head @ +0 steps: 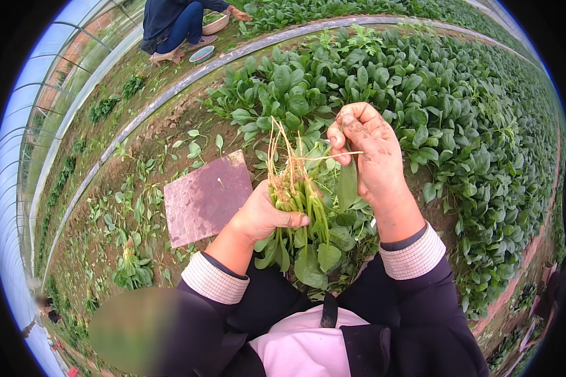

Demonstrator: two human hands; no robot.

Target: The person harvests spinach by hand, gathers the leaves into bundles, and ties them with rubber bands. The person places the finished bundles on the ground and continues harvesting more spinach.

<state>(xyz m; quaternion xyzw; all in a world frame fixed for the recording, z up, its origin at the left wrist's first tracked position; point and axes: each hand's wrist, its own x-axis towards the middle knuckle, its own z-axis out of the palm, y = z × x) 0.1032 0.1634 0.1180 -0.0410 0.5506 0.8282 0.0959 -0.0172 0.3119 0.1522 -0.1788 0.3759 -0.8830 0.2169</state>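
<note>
My left hand [269, 212] is closed around a bunch of spinach-like greens [306, 202], its pale roots pointing up and its leaves hanging down over my lap. To the right, my right hand [365, 146] is raised beside the roots, with thumb and fingers pinched together. A single green leaf [347, 186] hangs below those fingers, and one long root from the bunch reaches across to them. Soil marks the fingers. A flat reddish-brown board [207, 200] lies on the ground left of the bunch. Lower left stands a tied bunch of greens [132, 268], roots up.
Dense leafy plants [453, 118] grow ahead and to the right. A long grey hose or strip [170, 92] curves across the ground. Beyond it a person [174, 23] squats beside a basket [215, 23] and a small bowl [202, 54]. Loose leaves litter the soil at left.
</note>
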